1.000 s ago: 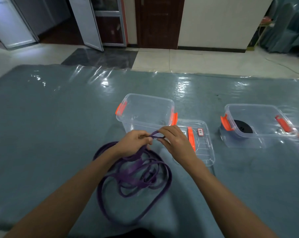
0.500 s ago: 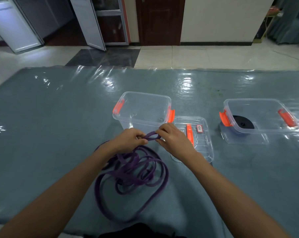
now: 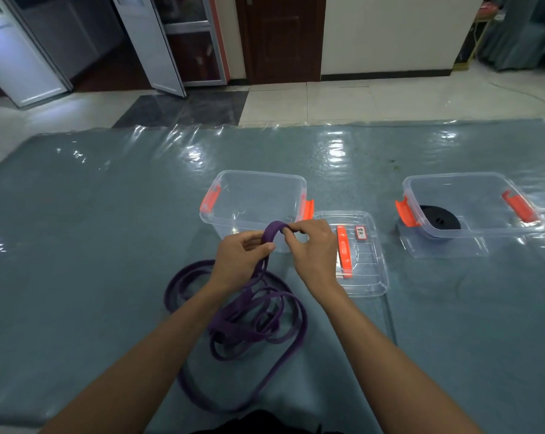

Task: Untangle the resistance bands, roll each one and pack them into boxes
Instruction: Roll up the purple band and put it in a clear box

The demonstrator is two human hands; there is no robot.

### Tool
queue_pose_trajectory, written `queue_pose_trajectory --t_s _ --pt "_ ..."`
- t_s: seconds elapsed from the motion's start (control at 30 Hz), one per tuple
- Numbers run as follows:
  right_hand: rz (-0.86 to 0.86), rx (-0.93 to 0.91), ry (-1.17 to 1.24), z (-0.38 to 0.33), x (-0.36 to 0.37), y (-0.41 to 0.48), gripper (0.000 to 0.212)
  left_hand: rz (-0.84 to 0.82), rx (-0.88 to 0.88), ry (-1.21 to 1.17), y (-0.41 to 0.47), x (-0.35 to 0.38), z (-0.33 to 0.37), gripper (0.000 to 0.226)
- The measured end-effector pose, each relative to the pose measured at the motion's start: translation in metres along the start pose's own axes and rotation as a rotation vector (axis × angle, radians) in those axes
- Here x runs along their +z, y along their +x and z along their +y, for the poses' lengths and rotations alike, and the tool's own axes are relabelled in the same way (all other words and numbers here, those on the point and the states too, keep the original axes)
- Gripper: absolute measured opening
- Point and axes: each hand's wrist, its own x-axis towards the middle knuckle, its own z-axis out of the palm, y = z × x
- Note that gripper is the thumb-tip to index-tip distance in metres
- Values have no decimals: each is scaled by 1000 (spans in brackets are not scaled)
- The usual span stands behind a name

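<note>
1. Grey-blue table covering [image 3: 77,245] under a glossy, wrinkled clear plastic film, spread across the foreground.
2. Pale tiled floor [image 3: 359,98] beyond its far edge, with a dark stone panel [image 3: 183,108] set in.
3. Dark brown wooden door [image 3: 280,36], shut, beside a white wall [image 3: 390,29].
4. Grey-framed glass door leaf [image 3: 158,42], swung open, left of the wooden door.
5. Teal fabric drapes [image 3: 521,29], far right.

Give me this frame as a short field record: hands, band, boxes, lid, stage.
left hand: grips purple band
right hand: pinches the band's raised arch
purple band: loose coils on table, one part arched between hands
middle box: open, nothing seen inside
lid: flat on table, right of middle box
right box: open, holds rolled black band
stage: purple band not yet rolled
</note>
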Motion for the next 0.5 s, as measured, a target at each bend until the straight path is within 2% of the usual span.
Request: queue_pose_trajectory --t_s 0.1,0.23,0.4,0.5 --pt "15 253 219 -23 5 -4 3 49 -25 -99 -5 2 1 30" --pt "-52 584 456 -49 15 -9 4 137 -20 -164 -11 3 -2 25" --pt "-143 787 620 -50 20 -9 7 177 10 -166 -13 -6 -4 25" --pt "-189 829 655 -51 18 -10 7 175 56 -89 -12 -11 -5 24"
